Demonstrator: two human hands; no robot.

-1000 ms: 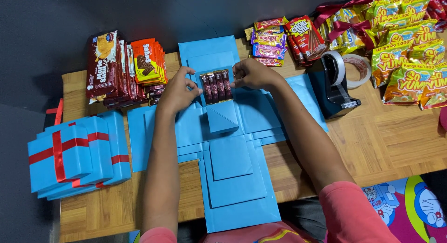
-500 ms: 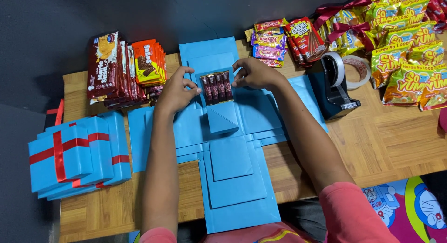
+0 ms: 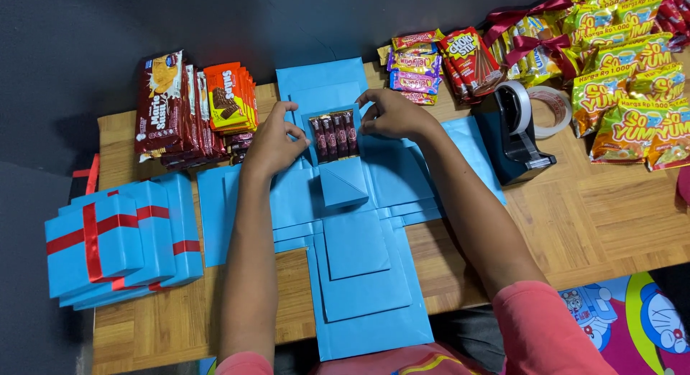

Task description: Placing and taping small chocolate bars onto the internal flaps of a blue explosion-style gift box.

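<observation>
Head view, looking down. Left hand fingers curled, thumb and forefinger pinching the left edge of a small blue paper flap that carries a row of dark chocolate sticks. Right hand fingers bent, tips pressing on the right edge of the same flap; nothing lifted in either hand. Sticks lie side by side, upright in the frame, between the two hands, at the far-centre of the layout.

The flap belongs to an unfolded blue paper box, spread flat in a cross shape with several nested square layers. It reaches from the near table edge out to the far edge. A smaller folded blue square sits just below the stick row.

All on a wooden table. Left of the left hand: stacked biscuit packs, dark red and orange, just beside the box's left arm. Further left, near the corner: stack of closed blue gift boxes with red ribbon. Right of the right forearm: black tape dispenser with a clear tape roll, touching the box's right arm. Far right: pile of yellow-green snack bags, some tied with red ribbon. Far centre-right: small candy packs and a red wafer pack. Pink sleeves at the bottom edge.
</observation>
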